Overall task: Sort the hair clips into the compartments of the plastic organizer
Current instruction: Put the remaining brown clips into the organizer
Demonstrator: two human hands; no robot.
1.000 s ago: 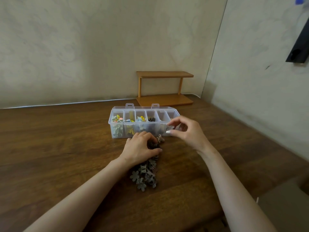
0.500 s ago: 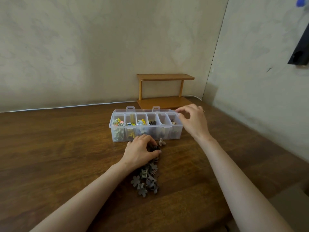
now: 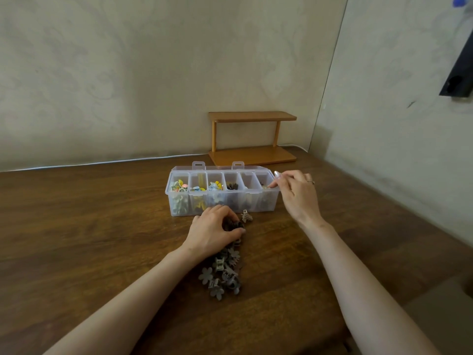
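Clutching dark brown clips [image 3: 231, 224] off the grey clip pile [image 3: 222, 275], left hand [image 3: 213, 231] sat by the plastic organizer [image 3: 252, 204], right hand [image 3: 298, 193] over its rightmost compartment, grip honestly unclear.

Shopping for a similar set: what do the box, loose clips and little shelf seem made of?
Box: clear, slightly frosted plastic; contents show through its walls. Loose clips: probably matte plastic, dull grey-brown, no glint. Shelf: wood or wood-look board, smooth orange-brown finish.
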